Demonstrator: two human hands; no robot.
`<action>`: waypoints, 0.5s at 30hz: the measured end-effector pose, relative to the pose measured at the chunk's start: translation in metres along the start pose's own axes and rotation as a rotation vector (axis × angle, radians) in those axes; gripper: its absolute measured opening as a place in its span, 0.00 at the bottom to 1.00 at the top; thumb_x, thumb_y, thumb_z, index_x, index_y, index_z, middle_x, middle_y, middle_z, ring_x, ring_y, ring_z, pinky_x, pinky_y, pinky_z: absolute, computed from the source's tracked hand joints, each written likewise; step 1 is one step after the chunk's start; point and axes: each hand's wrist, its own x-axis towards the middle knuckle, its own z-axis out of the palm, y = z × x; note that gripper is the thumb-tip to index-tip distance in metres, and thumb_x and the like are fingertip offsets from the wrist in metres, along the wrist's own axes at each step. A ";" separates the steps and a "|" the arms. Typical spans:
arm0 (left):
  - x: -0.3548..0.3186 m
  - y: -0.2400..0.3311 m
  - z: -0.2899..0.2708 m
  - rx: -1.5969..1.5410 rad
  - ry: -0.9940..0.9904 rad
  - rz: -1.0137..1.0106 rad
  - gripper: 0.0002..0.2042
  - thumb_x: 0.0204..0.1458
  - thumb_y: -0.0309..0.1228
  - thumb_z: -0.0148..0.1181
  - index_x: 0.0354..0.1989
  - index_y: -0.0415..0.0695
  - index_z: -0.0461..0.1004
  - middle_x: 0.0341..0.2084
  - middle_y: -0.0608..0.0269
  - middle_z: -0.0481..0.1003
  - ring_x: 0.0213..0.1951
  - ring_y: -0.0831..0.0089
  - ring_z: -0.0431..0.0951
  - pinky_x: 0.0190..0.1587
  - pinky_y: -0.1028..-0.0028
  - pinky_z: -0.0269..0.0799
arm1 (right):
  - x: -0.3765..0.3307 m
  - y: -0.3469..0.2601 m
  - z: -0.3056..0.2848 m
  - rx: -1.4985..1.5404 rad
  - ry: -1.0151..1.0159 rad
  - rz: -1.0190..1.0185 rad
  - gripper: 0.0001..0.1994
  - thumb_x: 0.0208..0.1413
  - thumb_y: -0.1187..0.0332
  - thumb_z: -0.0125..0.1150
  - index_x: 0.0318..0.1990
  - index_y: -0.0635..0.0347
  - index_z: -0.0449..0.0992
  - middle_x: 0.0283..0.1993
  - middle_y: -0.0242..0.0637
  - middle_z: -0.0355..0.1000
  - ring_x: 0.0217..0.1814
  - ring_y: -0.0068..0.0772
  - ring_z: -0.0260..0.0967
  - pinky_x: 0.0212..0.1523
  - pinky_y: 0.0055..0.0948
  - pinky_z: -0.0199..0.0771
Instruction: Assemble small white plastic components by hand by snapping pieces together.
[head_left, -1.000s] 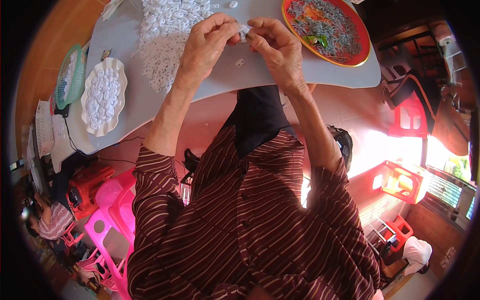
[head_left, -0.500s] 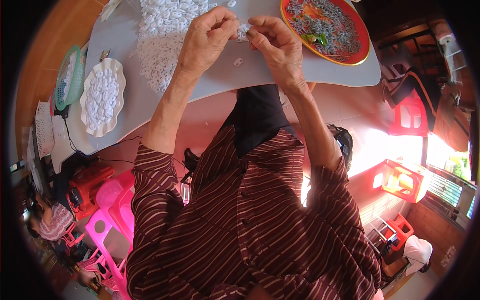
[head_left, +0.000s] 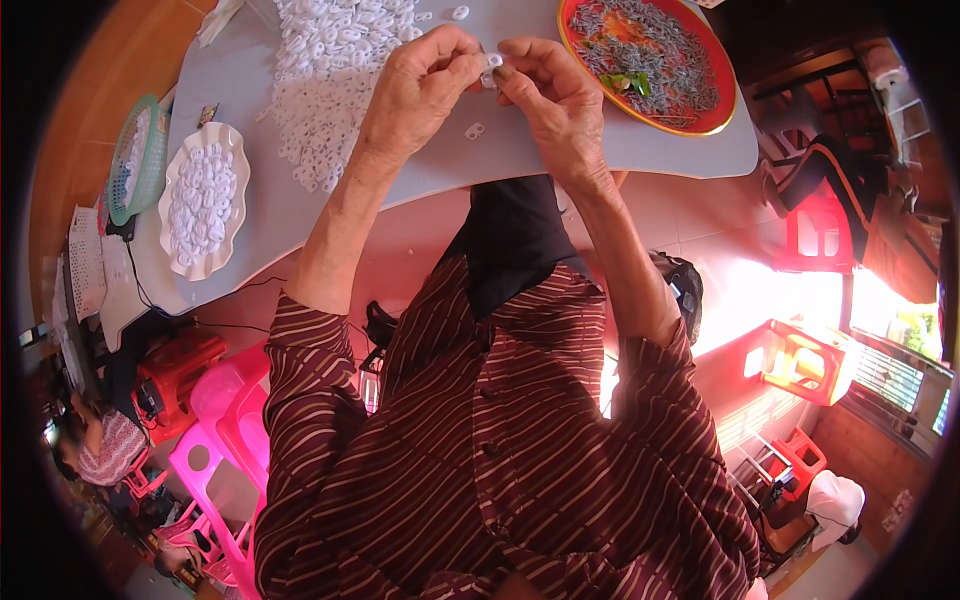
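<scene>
My left hand point(head_left: 425, 92) and my right hand point(head_left: 556, 102) meet over the grey table, fingertips close together. Between them is a small white plastic piece point(head_left: 491, 66) with a hole in it, pinched by my right thumb and fingers. The left thumb and forefinger are closed beside it; what they hold, if anything, is too small to make out. Left of my hands spreads a heap of similar white pieces point(head_left: 335, 75). To the right lies a red tray point(head_left: 700, 126) of thin grey metal pins point(head_left: 690, 75), with a green scrap point(head_left: 628, 83) among them.
A wavy-rimmed white dish point(head_left: 242, 190) full of white pieces stands on the table's left, beside a green basket point(head_left: 155, 160). One loose piece point(head_left: 474, 131) lies near the table edge. Pink chairs point(head_left: 205, 455) and red stools point(head_left: 805, 360) stand around; another person point(head_left: 110, 450) is at far left.
Both hands have come slightly lower and closer together. The white piece now shows plainly between the fingertips. The tray, the dish and the heap stay in place.
</scene>
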 end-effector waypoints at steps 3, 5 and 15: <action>0.000 0.000 -0.001 0.020 -0.017 0.013 0.08 0.53 0.31 0.54 0.30 0.39 0.70 0.18 0.71 0.69 0.23 0.85 0.65 0.26 0.81 0.61 | -0.002 -0.001 0.000 -0.070 -0.007 0.014 0.11 0.54 0.77 0.56 0.45 0.66 0.72 0.33 0.30 0.72 0.33 0.16 0.68 0.37 0.18 0.72; -0.001 0.006 -0.001 0.028 -0.017 0.005 0.08 0.54 0.32 0.53 0.30 0.39 0.70 0.18 0.71 0.69 0.23 0.84 0.65 0.26 0.81 0.62 | -0.002 -0.001 0.001 -0.048 0.005 0.012 0.11 0.54 0.76 0.56 0.45 0.66 0.72 0.33 0.31 0.73 0.33 0.17 0.69 0.37 0.18 0.72; -0.009 0.004 0.009 0.137 0.031 -0.010 0.15 0.58 0.39 0.44 0.32 0.37 0.67 0.16 0.59 0.66 0.21 0.75 0.64 0.27 0.74 0.63 | 0.000 -0.006 0.002 -0.062 -0.022 0.051 0.12 0.54 0.77 0.56 0.46 0.68 0.71 0.34 0.32 0.72 0.36 0.20 0.71 0.38 0.21 0.74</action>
